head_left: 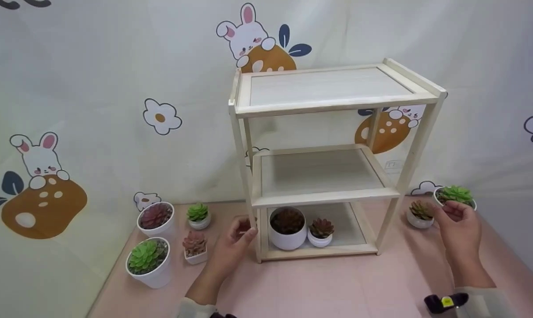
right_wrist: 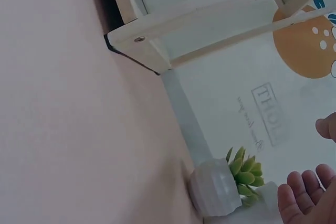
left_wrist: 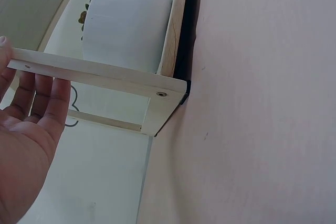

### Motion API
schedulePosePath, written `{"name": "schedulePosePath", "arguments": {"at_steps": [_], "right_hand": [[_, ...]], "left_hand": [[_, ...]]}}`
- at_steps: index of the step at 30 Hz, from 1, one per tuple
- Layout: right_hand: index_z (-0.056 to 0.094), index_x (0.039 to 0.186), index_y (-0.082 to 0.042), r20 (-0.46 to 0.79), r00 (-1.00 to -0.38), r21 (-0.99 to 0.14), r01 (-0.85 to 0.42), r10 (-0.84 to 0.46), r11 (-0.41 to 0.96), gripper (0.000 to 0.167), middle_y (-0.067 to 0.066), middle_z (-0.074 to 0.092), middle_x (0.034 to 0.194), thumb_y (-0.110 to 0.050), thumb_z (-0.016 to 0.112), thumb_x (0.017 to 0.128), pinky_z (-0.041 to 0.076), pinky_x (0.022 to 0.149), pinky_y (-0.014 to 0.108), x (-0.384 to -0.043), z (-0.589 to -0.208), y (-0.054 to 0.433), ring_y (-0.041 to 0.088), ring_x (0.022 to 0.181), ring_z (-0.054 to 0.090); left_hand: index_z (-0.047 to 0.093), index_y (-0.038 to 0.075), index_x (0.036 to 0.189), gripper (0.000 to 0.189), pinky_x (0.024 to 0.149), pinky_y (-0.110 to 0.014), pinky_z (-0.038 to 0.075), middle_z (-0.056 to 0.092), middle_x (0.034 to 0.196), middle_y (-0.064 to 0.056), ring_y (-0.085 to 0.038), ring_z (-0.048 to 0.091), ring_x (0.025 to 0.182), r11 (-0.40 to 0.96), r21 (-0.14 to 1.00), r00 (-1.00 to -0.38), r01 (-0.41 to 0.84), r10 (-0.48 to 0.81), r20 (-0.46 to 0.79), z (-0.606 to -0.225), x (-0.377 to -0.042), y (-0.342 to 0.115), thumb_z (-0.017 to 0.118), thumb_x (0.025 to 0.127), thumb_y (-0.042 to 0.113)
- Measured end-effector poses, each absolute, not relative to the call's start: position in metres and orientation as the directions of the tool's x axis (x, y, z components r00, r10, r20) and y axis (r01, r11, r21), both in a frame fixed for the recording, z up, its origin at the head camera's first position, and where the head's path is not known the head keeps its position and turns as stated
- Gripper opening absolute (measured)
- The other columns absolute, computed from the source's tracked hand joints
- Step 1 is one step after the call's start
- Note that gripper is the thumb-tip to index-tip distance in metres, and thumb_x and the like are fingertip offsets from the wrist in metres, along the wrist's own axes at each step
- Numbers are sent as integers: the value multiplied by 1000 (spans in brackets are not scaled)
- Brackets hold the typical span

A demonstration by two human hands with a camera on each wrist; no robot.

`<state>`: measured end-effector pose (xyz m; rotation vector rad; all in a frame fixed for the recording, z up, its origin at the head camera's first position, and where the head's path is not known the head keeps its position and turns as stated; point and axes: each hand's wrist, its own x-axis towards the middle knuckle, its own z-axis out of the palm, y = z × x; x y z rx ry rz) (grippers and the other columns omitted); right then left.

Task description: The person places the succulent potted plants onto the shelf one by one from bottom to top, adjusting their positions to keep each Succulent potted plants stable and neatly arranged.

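Observation:
A three-tier wooden shelf (head_left: 328, 194) stands on the pink table. My left hand (head_left: 231, 243) holds its left front post low down; in the left wrist view the thumb is on one side of the post (left_wrist: 100, 72) and the fingers (left_wrist: 55, 98) on the other. On the bottom tier sit a white pot with a dark red succulent (head_left: 287, 236) and a smaller potted succulent (head_left: 321, 234). My right hand (head_left: 461, 229), thumb and fingers apart with nothing between them, is beside a small white-potted succulent (head_left: 421, 216), also seen as a ribbed pot (right_wrist: 214, 188).
Behind the right hand is a larger white pot with a green succulent (head_left: 456, 194). Left of the shelf stand several more potted succulents, including a green one (head_left: 149, 260), a red one (head_left: 157, 218) and a pinkish one (head_left: 195, 247). A bunny-printed cloth (head_left: 103, 154) hangs behind.

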<state>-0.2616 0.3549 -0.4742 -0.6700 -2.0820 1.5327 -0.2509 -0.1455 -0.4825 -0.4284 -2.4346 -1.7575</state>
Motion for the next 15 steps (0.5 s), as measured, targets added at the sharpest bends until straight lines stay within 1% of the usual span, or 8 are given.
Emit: {"name": "schedulePosePath", "arguments": {"at_steps": [6, 9, 15], "right_hand": [[44, 144, -2, 15, -784, -965, 152, 620, 216, 70, -5, 54, 115, -35, 78, 93, 48, 73, 5, -267, -483, 362, -1, 95, 50], [38, 150, 3, -16, -799, -953, 194, 601, 232, 78, 4, 53, 125, -37, 76, 94, 47, 73, 5, -268, -488, 365, 1, 97, 49], [37, 150, 5, -43, -815, -950, 212, 578, 228, 78, 10, 50, 131, -34, 76, 94, 48, 73, 8, -271, -497, 361, 6, 101, 49]], "left_hand": [[59, 6, 133, 39, 109, -43, 49, 64, 121, -9, -22, 60, 119, 291, 911, -954, 291, 165, 252, -482, -251, -145, 64, 104, 32], [60, 7, 132, 38, 109, -44, 48, 64, 121, -9, -22, 60, 119, 288, 914, -955, 286, 164, 247, -482, -251, -145, 64, 104, 31], [61, 9, 131, 35, 108, -39, 50, 64, 121, -8, -21, 60, 118, 287, 916, -957, 282, 155, 246, -482, -251, -145, 65, 103, 31]]}}
